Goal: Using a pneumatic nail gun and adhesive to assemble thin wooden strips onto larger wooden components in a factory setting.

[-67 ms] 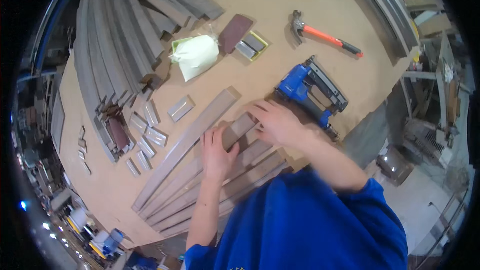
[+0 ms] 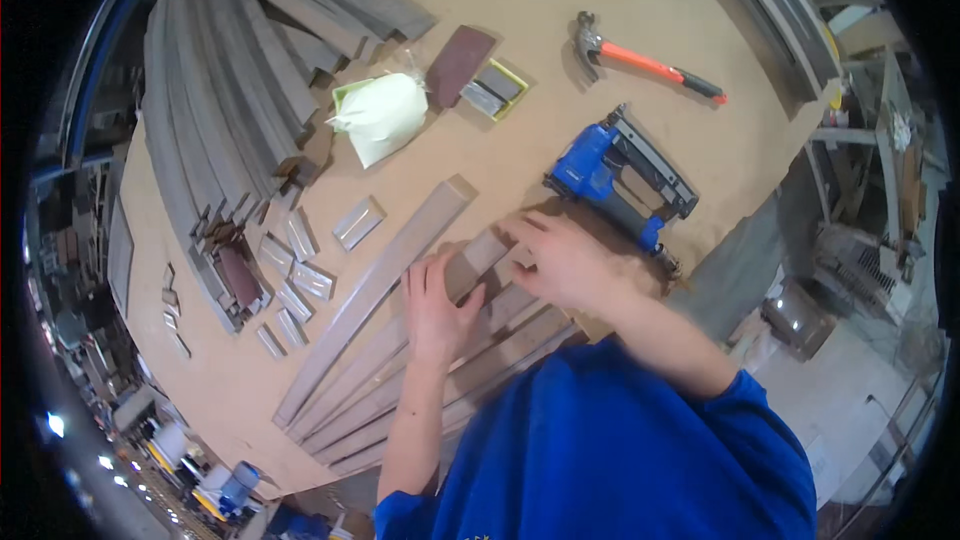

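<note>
Head view: left hand (image 2: 437,315) and right hand (image 2: 572,265) clamp a squared wooden strip (image 2: 476,264) (greyish-brown)

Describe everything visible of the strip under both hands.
The strip is long, narrow and greyish brown, apparently wood. It lies diagonally, far end toward the upper right. The left hand spans it, fingers and thumb on opposite sides; the right hand is at its far end. Both hide parts of it. Other strips lie beside it.
</note>
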